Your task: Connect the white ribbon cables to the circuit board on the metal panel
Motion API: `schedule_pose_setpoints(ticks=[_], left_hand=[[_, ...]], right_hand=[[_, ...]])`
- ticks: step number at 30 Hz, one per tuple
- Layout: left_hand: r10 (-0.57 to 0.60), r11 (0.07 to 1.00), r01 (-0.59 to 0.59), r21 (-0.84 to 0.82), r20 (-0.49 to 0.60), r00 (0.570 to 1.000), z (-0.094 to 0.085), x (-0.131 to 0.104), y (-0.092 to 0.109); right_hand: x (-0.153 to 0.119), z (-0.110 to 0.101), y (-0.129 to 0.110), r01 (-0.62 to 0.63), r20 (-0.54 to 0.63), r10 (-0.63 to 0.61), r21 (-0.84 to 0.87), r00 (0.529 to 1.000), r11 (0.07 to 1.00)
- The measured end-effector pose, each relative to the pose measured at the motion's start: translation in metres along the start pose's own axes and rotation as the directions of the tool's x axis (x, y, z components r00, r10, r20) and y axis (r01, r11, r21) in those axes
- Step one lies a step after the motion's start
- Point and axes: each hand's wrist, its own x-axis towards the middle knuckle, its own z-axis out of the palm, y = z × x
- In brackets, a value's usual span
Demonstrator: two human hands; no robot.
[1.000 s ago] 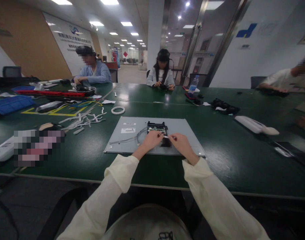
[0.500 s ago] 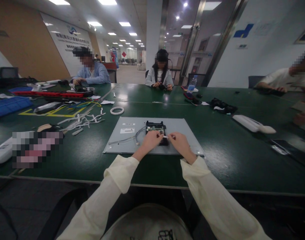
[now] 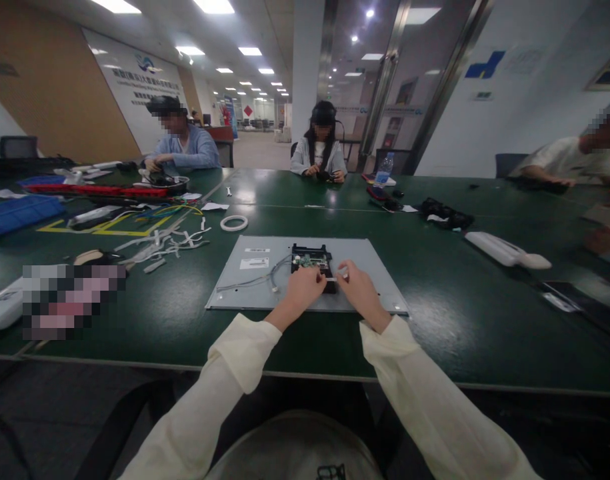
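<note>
My left hand (image 3: 306,291) is closed in a pinch on a short white strip (image 3: 331,279). My right hand (image 3: 359,288) pinches at the other end of it, thumb and forefinger together. Both hands are over a black frame (image 3: 329,288) that carries a green circuit board (image 3: 312,259). Under it lies a flat grey panel (image 3: 379,267), flat on the table, with white labels (image 3: 255,263) at its upper left. A thin grey cable (image 3: 255,279) with a small white connector runs across the panel's left part. My fingers hide part of the frame.
On the green table (image 3: 459,320), a roll of white tape (image 3: 233,223) lies beyond the panel. White strip scraps (image 3: 177,241) and a blue tray (image 3: 25,212) are to the left. A white device (image 3: 499,249) lies right. Several people sit around the table.
Both hands have shifted slightly toward me, with the white strip a little lower over the black frame. The panel has not visibly moved.
</note>
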Motion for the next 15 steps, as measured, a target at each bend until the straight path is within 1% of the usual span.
schedule_pose_setpoints(ticks=[3,7,10,15], left_hand=[[-0.013,0.999,0.012,0.051,0.023,1.000,0.001,0.000,0.003],[0.010,0.996,-0.014,0.084,0.050,0.999,0.002,0.004,0.002],[0.028,0.994,-0.035,0.105,0.074,0.997,0.001,0.007,-0.002],[0.023,0.988,-0.032,0.153,0.062,0.998,-0.003,0.003,-0.008]], right_hand=[[-0.001,0.002,-0.002,-0.010,0.031,0.012,-0.081,0.999,0.997],[-0.003,0.003,-0.005,-0.018,0.037,0.026,-0.201,0.999,0.979],[-0.004,0.000,-0.007,-0.044,0.033,0.056,-0.295,0.998,0.955],[-0.006,-0.008,-0.006,-0.077,0.036,0.098,-0.384,0.994,0.920]])
